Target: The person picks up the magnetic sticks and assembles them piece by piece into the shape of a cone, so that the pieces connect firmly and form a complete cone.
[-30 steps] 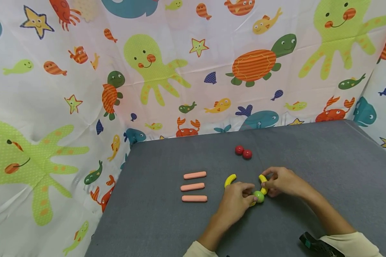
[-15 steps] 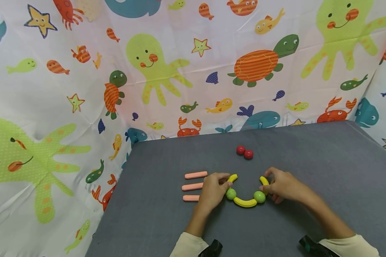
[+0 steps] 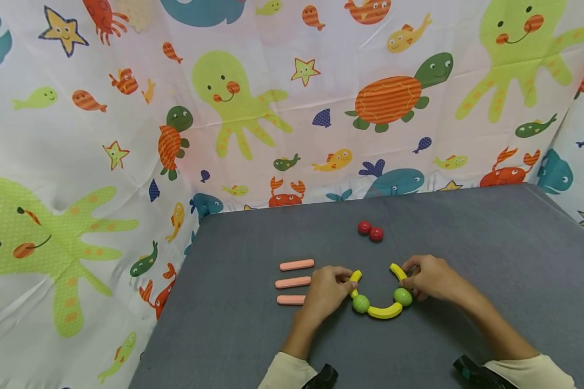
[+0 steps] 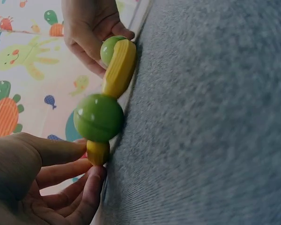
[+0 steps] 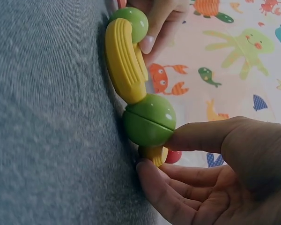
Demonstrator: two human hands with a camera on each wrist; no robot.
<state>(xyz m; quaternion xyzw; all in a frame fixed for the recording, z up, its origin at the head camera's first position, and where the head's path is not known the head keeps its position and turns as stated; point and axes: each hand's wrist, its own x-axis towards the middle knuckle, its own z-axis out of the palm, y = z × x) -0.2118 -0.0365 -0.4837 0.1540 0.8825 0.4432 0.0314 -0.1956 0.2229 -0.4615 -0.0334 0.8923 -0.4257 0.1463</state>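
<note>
left hand [image 3: 326, 292]: fingers bent, thumb and fingertips nearly closed, pinching the left yellow banana-shaped piece [image 3: 356, 276] from its outer side. right hand [image 3: 430, 278]: same pose mirrored, thumb and fingers pinching the right yellow piece [image 3: 397, 271]. can't tell from the right wrist view whether that thumb also touches the green ball in front of it.

all five pieces sit on the grey table [image 3: 224, 324] between the hands, in a u shape, open side away from the person. the middle yellow piece [image 3: 385, 312] is the bottom of the u, curved, nearest the person. left green ball [image 3: 360, 303] touches its left end, right green ball [image 3: 403, 296] its right end. both held yellow pieces stand as the u's arms, far ends leaning apart from each other only slightly. lower end of the right one is hidden behind fingers in the head view.

to the left: three pink sticks [image 3: 293, 282], roughly parallel, nearest one partly covered by the left hand. beyond the u: two red balls [image 3: 376, 234], side by side, touching or nearly so. white cloth with printed sea animals [image 3: 258, 54] hangs behind the table. cream sleeves [image 3: 287, 371] on both arms, black device [image 3: 321, 376] at each wrist.
</note>
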